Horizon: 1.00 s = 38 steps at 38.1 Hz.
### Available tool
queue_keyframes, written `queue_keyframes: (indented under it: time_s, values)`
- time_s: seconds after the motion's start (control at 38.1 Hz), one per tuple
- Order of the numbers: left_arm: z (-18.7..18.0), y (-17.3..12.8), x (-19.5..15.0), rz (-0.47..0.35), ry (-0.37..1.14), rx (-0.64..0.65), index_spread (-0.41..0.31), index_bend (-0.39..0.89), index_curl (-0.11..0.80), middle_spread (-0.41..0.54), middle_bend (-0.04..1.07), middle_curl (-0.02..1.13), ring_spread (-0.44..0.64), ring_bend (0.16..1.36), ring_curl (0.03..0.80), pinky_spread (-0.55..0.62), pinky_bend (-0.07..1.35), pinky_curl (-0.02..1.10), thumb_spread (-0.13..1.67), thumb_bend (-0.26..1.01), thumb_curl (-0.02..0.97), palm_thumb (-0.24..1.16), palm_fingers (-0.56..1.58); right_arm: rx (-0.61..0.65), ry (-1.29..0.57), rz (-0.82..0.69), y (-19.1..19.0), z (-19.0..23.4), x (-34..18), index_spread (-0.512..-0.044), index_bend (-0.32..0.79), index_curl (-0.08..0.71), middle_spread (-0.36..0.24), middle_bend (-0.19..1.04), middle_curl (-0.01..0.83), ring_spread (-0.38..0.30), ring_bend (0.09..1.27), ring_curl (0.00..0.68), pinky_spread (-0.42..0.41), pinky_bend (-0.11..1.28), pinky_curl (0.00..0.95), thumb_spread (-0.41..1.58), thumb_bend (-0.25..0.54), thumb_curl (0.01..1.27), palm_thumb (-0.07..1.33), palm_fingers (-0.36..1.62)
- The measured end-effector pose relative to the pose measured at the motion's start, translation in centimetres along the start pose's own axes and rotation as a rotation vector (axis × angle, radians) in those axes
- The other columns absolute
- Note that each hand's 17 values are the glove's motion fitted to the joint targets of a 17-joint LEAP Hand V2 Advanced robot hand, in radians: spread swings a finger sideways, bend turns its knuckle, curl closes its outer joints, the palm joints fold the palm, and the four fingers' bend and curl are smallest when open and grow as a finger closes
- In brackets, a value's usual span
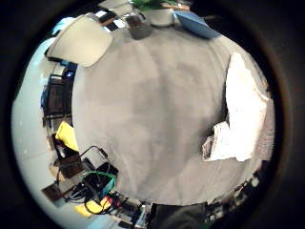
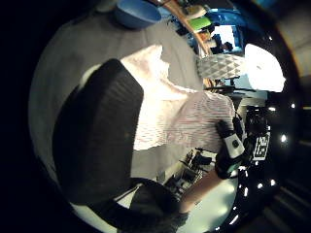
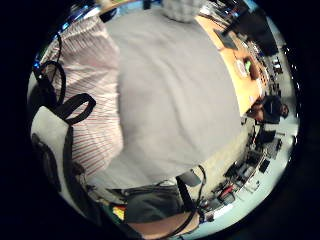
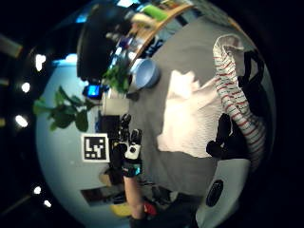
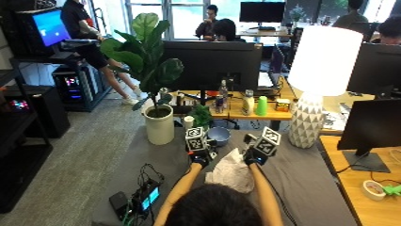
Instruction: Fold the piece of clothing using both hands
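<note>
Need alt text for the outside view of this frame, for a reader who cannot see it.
A person seen from above and behind holds both black-gloved hands, left hand and right hand, raised over a pale crumpled garment on a grey-covered table. A blue bowl, a potted plant and a white lamp stand beyond.

We see a grey table point(image 5: 307, 183). At its far edge sits a blue bowl point(image 5: 219, 135), with a potted plant point(image 5: 158, 123) in a white pot beside it and a white lamp point(image 5: 316, 70) further right. Black monitor point(image 5: 212, 63) behind.
</note>
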<state>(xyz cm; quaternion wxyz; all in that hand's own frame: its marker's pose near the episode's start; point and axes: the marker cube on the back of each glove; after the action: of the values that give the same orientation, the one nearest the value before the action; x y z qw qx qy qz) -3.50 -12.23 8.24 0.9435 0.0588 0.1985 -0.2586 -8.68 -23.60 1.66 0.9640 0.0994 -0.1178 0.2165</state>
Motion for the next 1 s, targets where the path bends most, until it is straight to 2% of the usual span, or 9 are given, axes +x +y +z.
queue_keyframes:
  time_s: [0.08,0.32,0.42,0.53,0.63,0.79,0.84,0.92,1.0]
  values:
    - [-0.9,0.1,-0.9,-0.005,0.018,0.046,-0.040,0.18,0.332,0.147,0.18,0.27,0.33,0.58,0.311,0.40,0.35,0.33,1.23,-0.01,0.189,0.07,0.14,0.044,0.009,-0.066,0.0,2.3,-3.1,-0.197,0.15,0.361,-0.157,0.43,0.536,-0.216,0.69,0.498,-0.279,0.77,0.470,0.81,0.035,0.48,1.04,1.29]
    - [-3.6,0.5,-4.9,-0.058,0.030,0.192,-0.041,0.21,0.365,0.125,0.17,0.28,0.28,0.56,0.301,0.35,0.30,0.32,1.33,0.00,0.181,0.08,0.25,-0.127,0.041,-0.157,12.8,9.3,-13.8,-0.204,0.11,0.356,-0.156,0.45,0.547,-0.215,0.71,0.506,-0.276,0.79,0.480,0.70,-0.018,0.53,1.05,1.26]
    - [-4.2,0.7,-5.7,-0.046,0.050,0.206,-0.042,0.19,0.374,0.121,0.17,0.28,0.26,0.55,0.302,0.34,0.29,0.32,1.36,0.00,0.175,0.07,0.27,-0.163,-0.001,-0.149,13.9,11.0,-14.7,-0.202,0.07,0.328,-0.143,0.43,0.538,-0.215,0.72,0.501,-0.283,0.81,0.482,0.69,-0.033,0.55,1.02,1.20]
    - [-5.0,0.9,-6.7,-0.061,0.064,0.226,-0.043,0.20,0.383,0.117,0.16,0.28,0.25,0.54,0.299,0.33,0.28,0.32,1.38,-0.01,0.172,0.07,0.29,-0.279,-0.125,-0.147,14.6,11.0,-14.6,-0.201,0.05,0.298,-0.121,0.37,0.516,-0.209,0.72,0.495,-0.291,0.83,0.475,0.77,-0.038,0.54,0.97,1.14]
    - [-5.8,0.6,-7.7,-0.091,0.062,0.278,-0.043,0.19,0.388,0.115,0.16,0.28,0.24,0.53,0.297,0.32,0.27,0.32,1.39,-0.01,0.165,0.06,0.31,-0.257,-0.384,-0.274,13.9,8.1,-14.5,-0.187,0.06,0.280,-0.098,0.34,0.499,-0.174,0.69,0.477,-0.274,0.78,0.456,0.95,-0.023,0.51,0.93,1.10]
    - [-6.0,1.6,-6.8,-0.085,0.067,0.236,-0.043,0.19,0.395,0.113,0.16,0.28,0.23,0.53,0.297,0.31,0.25,0.32,1.41,-0.01,0.161,0.05,0.32,-0.010,-0.567,-0.466,12.5,-2.6,-9.7,-0.172,0.07,0.258,-0.074,0.33,0.487,-0.152,0.67,0.459,-0.233,0.72,0.430,1.11,-0.012,0.48,0.89,1.11]
    - [-6.1,1.9,-6.5,-0.075,0.062,0.218,-0.044,0.19,0.396,0.113,0.16,0.28,0.23,0.53,0.298,0.31,0.26,0.33,1.41,-0.01,0.160,0.05,0.32,0.017,-0.520,-0.422,11.1,-4.2,-7.1,-0.168,0.08,0.255,-0.067,0.32,0.485,-0.148,0.65,0.453,-0.221,0.70,0.424,1.14,-0.009,0.48,0.89,1.12]
    - [-6.2,2.2,-6.0,-0.047,0.048,0.183,-0.044,0.19,0.399,0.113,0.16,0.28,0.23,0.52,0.298,0.31,0.25,0.33,1.41,-0.01,0.159,0.04,0.33,0.045,-0.405,-0.283,6.8,-3.7,-2.3,-0.165,0.08,0.252,-0.061,0.32,0.482,-0.146,0.64,0.447,-0.202,0.68,0.415,1.18,-0.004,0.47,0.90,1.12]
    - [-6.4,2.6,-5.8,-0.033,0.021,0.109,-0.044,0.19,0.402,0.113,0.15,0.28,0.23,0.52,0.297,0.31,0.25,0.33,1.41,-0.01,0.159,0.04,0.33,0.068,-0.353,-0.239,5.0,-3.8,1.1,-0.164,0.09,0.248,-0.058,0.32,0.481,-0.144,0.64,0.443,-0.193,0.66,0.411,1.21,-0.006,0.47,0.90,1.13]
